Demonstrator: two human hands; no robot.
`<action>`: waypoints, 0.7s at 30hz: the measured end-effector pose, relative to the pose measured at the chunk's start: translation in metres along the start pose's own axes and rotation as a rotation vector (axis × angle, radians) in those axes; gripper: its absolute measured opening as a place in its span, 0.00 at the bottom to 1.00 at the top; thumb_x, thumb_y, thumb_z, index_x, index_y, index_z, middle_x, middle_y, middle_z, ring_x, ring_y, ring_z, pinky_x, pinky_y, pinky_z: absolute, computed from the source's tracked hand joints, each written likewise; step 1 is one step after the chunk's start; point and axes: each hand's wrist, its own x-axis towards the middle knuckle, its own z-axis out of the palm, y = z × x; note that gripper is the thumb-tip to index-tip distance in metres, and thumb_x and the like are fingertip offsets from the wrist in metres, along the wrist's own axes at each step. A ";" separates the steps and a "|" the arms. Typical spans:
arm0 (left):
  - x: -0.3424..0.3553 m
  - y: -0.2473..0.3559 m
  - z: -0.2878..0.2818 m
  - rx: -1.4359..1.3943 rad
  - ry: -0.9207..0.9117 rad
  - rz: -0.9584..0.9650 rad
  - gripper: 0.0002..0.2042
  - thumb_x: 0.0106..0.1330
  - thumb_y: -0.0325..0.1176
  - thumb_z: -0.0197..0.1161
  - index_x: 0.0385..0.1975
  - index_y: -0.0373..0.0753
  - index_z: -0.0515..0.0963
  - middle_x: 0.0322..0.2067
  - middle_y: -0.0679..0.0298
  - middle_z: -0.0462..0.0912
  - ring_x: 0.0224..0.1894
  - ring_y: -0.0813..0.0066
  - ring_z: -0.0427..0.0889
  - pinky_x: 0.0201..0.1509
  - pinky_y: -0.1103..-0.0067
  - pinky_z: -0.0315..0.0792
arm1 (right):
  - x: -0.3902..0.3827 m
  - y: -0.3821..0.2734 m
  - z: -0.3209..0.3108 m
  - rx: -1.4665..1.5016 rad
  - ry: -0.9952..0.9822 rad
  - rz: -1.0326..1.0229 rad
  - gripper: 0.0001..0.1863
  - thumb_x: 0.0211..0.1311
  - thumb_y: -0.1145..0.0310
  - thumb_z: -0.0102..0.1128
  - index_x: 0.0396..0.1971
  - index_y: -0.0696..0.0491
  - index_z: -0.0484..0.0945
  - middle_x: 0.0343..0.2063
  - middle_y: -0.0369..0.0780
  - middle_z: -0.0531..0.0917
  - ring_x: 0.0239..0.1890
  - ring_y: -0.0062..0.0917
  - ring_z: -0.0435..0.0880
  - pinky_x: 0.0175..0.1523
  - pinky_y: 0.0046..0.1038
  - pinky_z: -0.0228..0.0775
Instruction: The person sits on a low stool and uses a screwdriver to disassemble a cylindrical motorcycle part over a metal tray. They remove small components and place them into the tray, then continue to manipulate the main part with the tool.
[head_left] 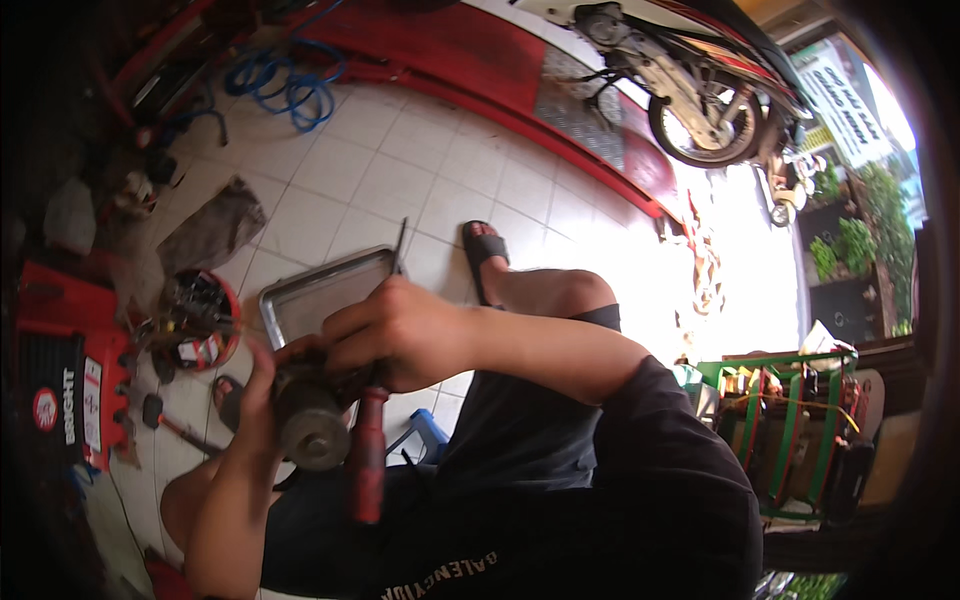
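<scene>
A dark metal cylinder (316,432) with a round end face, like a small motor, is held over my lap. My left hand (262,385) is closed around its left side, its fingers mostly hidden behind the part. My right hand (408,335) is bent over the far end of the cylinder, its fingers curled. A screwdriver with a red handle (369,460) hangs from under that hand, handle toward me. A thin dark rod, apparently its shaft, sticks out beyond the knuckles. What the right fingertips touch is hidden.
A metal tray (280,312) lies on the tiles beyond my hands. Left of it stand a red tub of parts (232,345) and a red case (70,375). A hammer (180,428) lies nearby. A motorcycle (690,90) stands on a red lift (470,75); a green rack (790,435) is right.
</scene>
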 end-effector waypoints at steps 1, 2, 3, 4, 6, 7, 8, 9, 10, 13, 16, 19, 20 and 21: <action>0.002 -0.005 0.012 0.001 0.156 0.008 0.44 0.70 0.75 0.39 0.56 0.33 0.74 0.46 0.54 0.82 0.48 0.61 0.85 0.48 0.64 0.82 | -0.003 0.000 -0.001 -0.012 -0.022 0.036 0.17 0.40 0.73 0.75 0.36 0.52 0.84 0.32 0.38 0.82 0.30 0.40 0.84 0.31 0.38 0.75; 0.007 -0.005 0.016 -0.107 0.220 -0.010 0.46 0.69 0.77 0.38 0.56 0.31 0.74 0.45 0.53 0.82 0.43 0.61 0.85 0.41 0.67 0.81 | -0.002 0.000 0.000 -0.010 -0.031 0.050 0.17 0.40 0.73 0.74 0.36 0.53 0.84 0.32 0.39 0.83 0.33 0.42 0.84 0.33 0.39 0.75; 0.012 -0.007 0.021 -0.218 0.283 -0.030 0.48 0.68 0.78 0.38 0.55 0.29 0.74 0.44 0.52 0.82 0.38 0.60 0.85 0.35 0.69 0.81 | -0.003 0.002 0.001 0.009 -0.045 0.051 0.18 0.40 0.72 0.74 0.37 0.53 0.84 0.33 0.40 0.83 0.34 0.43 0.84 0.34 0.41 0.75; 0.017 -0.009 0.025 -0.324 0.351 -0.041 0.50 0.66 0.79 0.38 0.54 0.28 0.74 0.43 0.51 0.82 0.33 0.60 0.85 0.29 0.72 0.81 | -0.004 0.004 0.001 0.040 -0.053 0.044 0.19 0.40 0.71 0.74 0.38 0.54 0.84 0.34 0.41 0.84 0.36 0.44 0.84 0.36 0.42 0.75; 0.021 -0.013 -0.002 -0.301 -0.056 -0.040 0.49 0.66 0.80 0.39 0.55 0.30 0.74 0.42 0.55 0.83 0.36 0.62 0.86 0.32 0.72 0.82 | -0.002 0.007 -0.002 0.044 -0.071 0.039 0.21 0.40 0.68 0.75 0.39 0.54 0.84 0.35 0.42 0.85 0.37 0.44 0.84 0.37 0.42 0.76; 0.020 -0.015 -0.014 -0.296 -0.172 -0.051 0.49 0.66 0.80 0.39 0.55 0.31 0.75 0.42 0.56 0.83 0.36 0.63 0.86 0.33 0.71 0.82 | -0.004 0.008 0.000 0.065 -0.077 0.038 0.22 0.40 0.67 0.76 0.39 0.54 0.84 0.35 0.42 0.85 0.38 0.44 0.84 0.38 0.42 0.76; 0.016 -0.015 -0.014 -0.317 -0.112 -0.070 0.48 0.66 0.80 0.40 0.55 0.32 0.75 0.42 0.56 0.83 0.37 0.63 0.86 0.33 0.71 0.82 | -0.006 0.008 0.004 0.082 -0.033 0.020 0.23 0.39 0.66 0.76 0.40 0.55 0.84 0.35 0.43 0.85 0.37 0.45 0.84 0.38 0.43 0.77; 0.016 -0.016 -0.013 -0.331 -0.048 -0.084 0.47 0.66 0.79 0.41 0.54 0.32 0.75 0.41 0.56 0.82 0.37 0.64 0.85 0.33 0.71 0.82 | -0.006 0.008 0.006 0.099 0.007 0.000 0.23 0.39 0.65 0.76 0.40 0.55 0.84 0.34 0.43 0.85 0.37 0.45 0.84 0.39 0.43 0.77; 0.016 -0.016 -0.012 -0.346 0.016 -0.094 0.47 0.66 0.79 0.42 0.54 0.33 0.76 0.41 0.57 0.82 0.37 0.64 0.85 0.33 0.71 0.82 | -0.007 0.008 0.008 0.117 0.043 -0.021 0.24 0.39 0.64 0.77 0.41 0.56 0.84 0.34 0.44 0.86 0.37 0.45 0.85 0.40 0.43 0.78; 0.006 -0.015 0.009 -0.077 0.094 -0.014 0.40 0.68 0.71 0.50 0.57 0.35 0.73 0.47 0.54 0.81 0.47 0.60 0.82 0.46 0.68 0.78 | -0.009 0.012 0.013 0.182 0.026 -0.009 0.24 0.40 0.63 0.76 0.41 0.57 0.84 0.31 0.46 0.85 0.37 0.46 0.85 0.41 0.43 0.78; -0.024 -0.004 0.051 0.520 -0.006 0.172 0.36 0.72 0.57 0.59 0.70 0.34 0.65 0.63 0.47 0.75 0.67 0.51 0.74 0.71 0.59 0.71 | -0.010 0.024 0.016 0.193 -0.044 -0.023 0.23 0.42 0.63 0.76 0.40 0.57 0.83 0.31 0.47 0.85 0.37 0.47 0.85 0.40 0.43 0.78; -0.009 -0.001 0.049 0.059 0.261 -0.016 0.39 0.74 0.59 0.56 0.73 0.33 0.58 0.69 0.47 0.68 0.70 0.52 0.70 0.73 0.59 0.70 | -0.008 0.020 0.010 0.184 -0.086 -0.017 0.21 0.44 0.63 0.76 0.38 0.57 0.83 0.30 0.47 0.85 0.37 0.47 0.85 0.40 0.43 0.78; -0.007 0.001 0.053 -0.076 0.375 -0.044 0.40 0.74 0.59 0.55 0.74 0.33 0.56 0.71 0.47 0.65 0.71 0.52 0.69 0.73 0.59 0.69 | -0.009 0.019 0.010 0.175 -0.064 -0.028 0.19 0.45 0.63 0.76 0.37 0.57 0.83 0.30 0.47 0.85 0.36 0.47 0.85 0.40 0.43 0.78; -0.002 0.004 0.066 -0.245 0.553 -0.026 0.41 0.75 0.60 0.54 0.75 0.33 0.54 0.73 0.47 0.63 0.72 0.52 0.68 0.74 0.59 0.69 | -0.008 0.018 0.009 0.166 -0.042 -0.039 0.18 0.46 0.63 0.76 0.35 0.57 0.82 0.30 0.46 0.85 0.36 0.47 0.85 0.39 0.43 0.77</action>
